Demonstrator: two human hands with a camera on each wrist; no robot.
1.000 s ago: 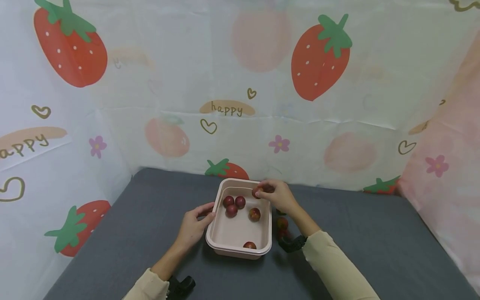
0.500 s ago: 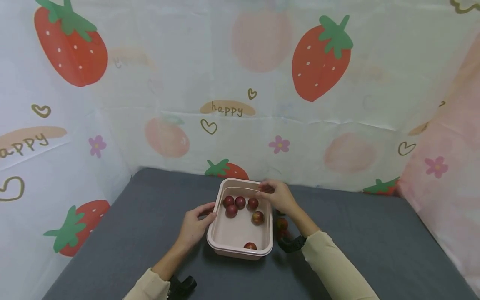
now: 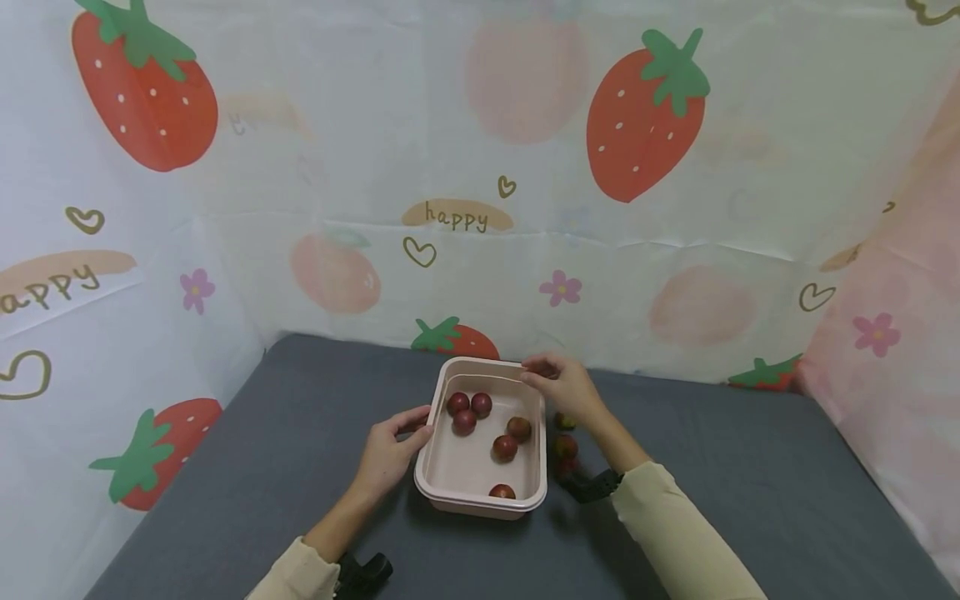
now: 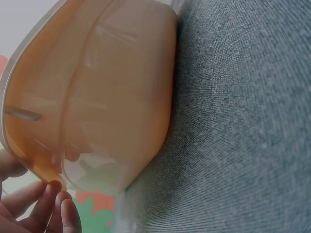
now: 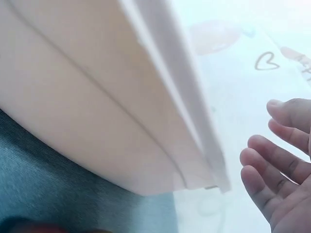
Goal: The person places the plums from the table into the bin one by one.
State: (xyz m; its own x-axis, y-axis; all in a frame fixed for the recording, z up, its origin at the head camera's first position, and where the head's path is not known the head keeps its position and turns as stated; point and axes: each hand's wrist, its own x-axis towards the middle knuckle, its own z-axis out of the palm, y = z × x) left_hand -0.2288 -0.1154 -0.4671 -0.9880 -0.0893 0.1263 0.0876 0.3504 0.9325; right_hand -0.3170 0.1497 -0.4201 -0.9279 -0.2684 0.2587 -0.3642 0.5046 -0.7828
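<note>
A pale pink plastic box (image 3: 468, 477) stands on the grey cloth, with several red plums inside. Three plums (image 3: 464, 422) cluster at its left; two others (image 3: 505, 448) touch near the right wall, and one (image 3: 502, 492) is half hidden by the near rim. My left hand (image 3: 387, 450) holds the box's left rim between thumb and fingers, as the left wrist view shows with the fingertips (image 4: 53, 187) against its side. Over the far right corner hovers my right hand (image 3: 566, 387), holding nothing; its fingers (image 5: 272, 155) are loosely bent and apart from the rim.
More plums (image 3: 566, 447) lie on the grey cloth (image 3: 720, 483) just right of the box, partly covered by the right wrist's black strap (image 3: 592, 487). A white strawberry-print curtain (image 3: 337, 167) hangs behind and at both sides.
My right hand has let go of a plum inside the box and drawn back up and right. That plum and its neighbour rolled toward the near right. The left hand stays on the rim.
</note>
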